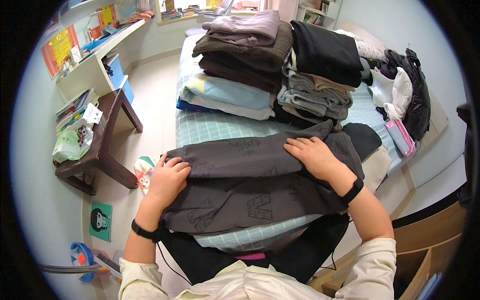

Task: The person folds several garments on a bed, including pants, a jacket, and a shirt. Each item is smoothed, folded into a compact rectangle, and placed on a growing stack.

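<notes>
A dark grey garment (240,200) with raised letter patterns lies spread across the front of the bed, its far part doubled over in a long fold. At the left end of that fold my left hand (171,180) has its fingers bent round the cloth edge. My right hand (311,156) rests palm down on the fold's right part, fingers stretched out. Black bands circle both wrists. Just beyond the garment stand a stack of folded clothes (245,60) in brown, lilac and light blue, and another stack (322,75) of grey pieces topped with black.
The bed (215,125) has a green checked cover. At its right lie a black puffer jacket (417,95), white clothing and a pink packet (400,137). Black and beige clothes (362,137) sit beside the garment's right end. A dark wooden stool (107,132) stands left, near a bin (82,255).
</notes>
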